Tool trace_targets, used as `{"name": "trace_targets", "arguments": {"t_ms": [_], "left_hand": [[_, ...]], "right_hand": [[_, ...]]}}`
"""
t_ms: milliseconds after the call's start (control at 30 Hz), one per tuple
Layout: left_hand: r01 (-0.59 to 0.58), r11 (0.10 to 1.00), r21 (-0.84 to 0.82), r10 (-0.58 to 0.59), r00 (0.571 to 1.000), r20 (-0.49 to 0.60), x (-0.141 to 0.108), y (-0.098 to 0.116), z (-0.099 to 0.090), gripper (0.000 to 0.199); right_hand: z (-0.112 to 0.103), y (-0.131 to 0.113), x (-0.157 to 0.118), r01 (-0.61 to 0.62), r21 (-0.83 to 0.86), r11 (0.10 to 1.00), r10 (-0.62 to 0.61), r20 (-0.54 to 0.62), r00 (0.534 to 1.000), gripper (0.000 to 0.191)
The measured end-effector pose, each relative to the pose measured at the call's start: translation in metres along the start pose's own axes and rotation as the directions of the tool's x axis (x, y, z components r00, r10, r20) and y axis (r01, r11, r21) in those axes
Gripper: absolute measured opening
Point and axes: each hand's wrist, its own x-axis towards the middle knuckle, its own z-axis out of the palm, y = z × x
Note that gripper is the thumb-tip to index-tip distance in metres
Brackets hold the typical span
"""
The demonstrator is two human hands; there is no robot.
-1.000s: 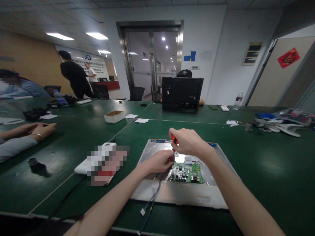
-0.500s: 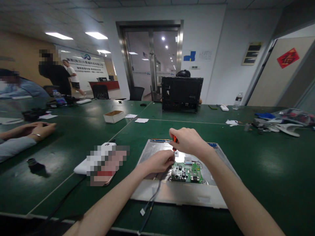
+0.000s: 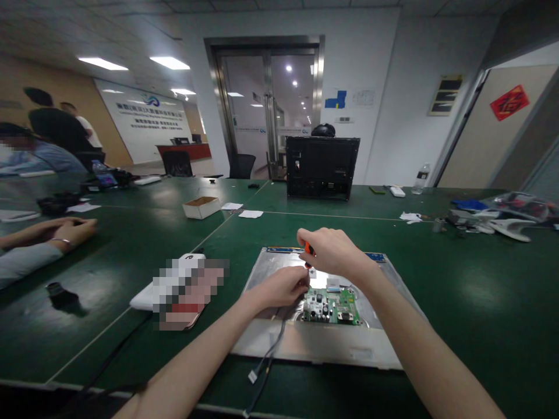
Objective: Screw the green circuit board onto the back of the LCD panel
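My right hand (image 3: 332, 250) is closed round the orange and black handle of a screwdriver (image 3: 309, 249), held upright with its shaft pointing down. Below it, at the upper left corner of a green circuit board (image 3: 332, 306), my left hand (image 3: 283, 286) has its fingers pinched together near the screwdriver's tip. Whatever those fingers hold is too small or hidden to make out. The board sits on a flat silver metal panel (image 3: 297, 343), which lies on the green table. From under my left hand, dark cables (image 3: 276, 347) run over the panel's front edge to a white connector (image 3: 253, 376).
Left of the panel lie a white device (image 3: 144, 297) and a pink phone (image 3: 192, 308). A co-worker's hands (image 3: 72, 233) rest at the far left. A black monitor casing (image 3: 323, 166) stands behind, near an open white box (image 3: 201, 208). Plastic bags and parts (image 3: 519, 209) lie at right.
My hands and the screwdriver keep nearly the same pose over the board. In the background, two standing people have moved left.
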Motion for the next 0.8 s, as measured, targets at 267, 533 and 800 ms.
{"name": "trace_targets", "arguments": {"t_ms": [267,533,800], "left_hand": [[0.001,1.0,-0.007,-0.001,1.0,0.024,0.0,-0.0011,-0.0009,0.009],[-0.009,1.0,-0.008,0.009,1.0,0.025,-0.0007,-0.0022,-0.0007,0.009],[0.005,1.0,-0.005,-0.005,0.999,0.036,-0.0011,-0.0008,-0.0006,0.009]], "right_hand": [[-0.0004,-0.0001,-0.0007,0.01,0.01,1.0,-0.01,0.004,1.0,0.019],[0.0,0.0031,-0.0014,-0.001,0.034,0.999,0.001,-0.011,1.0,0.02],[0.0016,0.0029,-0.0002,0.006,0.03,1.0,-0.006,-0.012,1.0,0.018]]}}
